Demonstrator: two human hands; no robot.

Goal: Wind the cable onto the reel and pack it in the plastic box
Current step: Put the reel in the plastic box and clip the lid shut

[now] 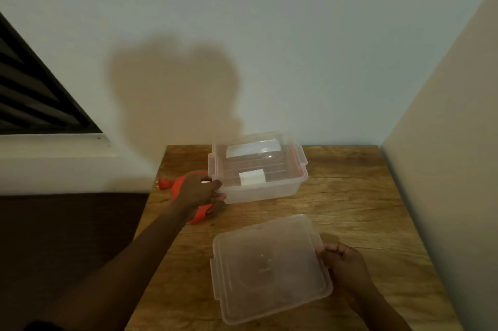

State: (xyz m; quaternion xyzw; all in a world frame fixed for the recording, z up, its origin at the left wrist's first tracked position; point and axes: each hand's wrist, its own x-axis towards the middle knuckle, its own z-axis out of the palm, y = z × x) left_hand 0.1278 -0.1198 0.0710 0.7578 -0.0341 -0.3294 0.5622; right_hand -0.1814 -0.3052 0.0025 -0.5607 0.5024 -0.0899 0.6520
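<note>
A clear plastic box [269, 190] stands uncovered at the back of the wooden table [363, 201], with a small white label on its front rim. My left hand [200, 190] grips the box's left front corner. Under and behind that hand lies an orange cable reel [176, 187], with an orange plug [163, 183] sticking out to the left. The box's translucent lid [266, 268] lies flat near the front of the table. My right hand [341, 260] pinches its right edge.
A white wall rises behind the table and a beige wall closes its right side. A window sill and dark louvres are at the left. The table's left edge drops to a dark floor.
</note>
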